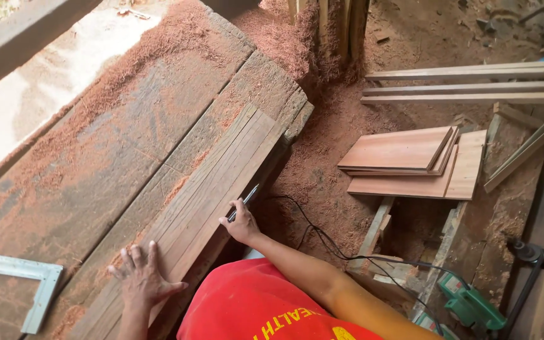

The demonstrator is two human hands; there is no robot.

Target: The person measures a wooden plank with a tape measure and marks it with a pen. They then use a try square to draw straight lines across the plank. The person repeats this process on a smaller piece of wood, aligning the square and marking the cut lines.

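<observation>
Hands at long plank (206,208) on sawdust-covered workbench (96,157).
Left hand (141,277): flat on plank's near end, fingers spread. Right hand (242,225): at plank's right edge, fingers pinching dark pencil (244,200). Metal square (29,286) left of plank; stacked boards (410,160) well right.

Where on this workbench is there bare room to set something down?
Free: the dark bench top between the metal square and the sawdust drift, though dusty. Crowded: the grooved plank, under the left hand and the right hand with its pen.
</observation>
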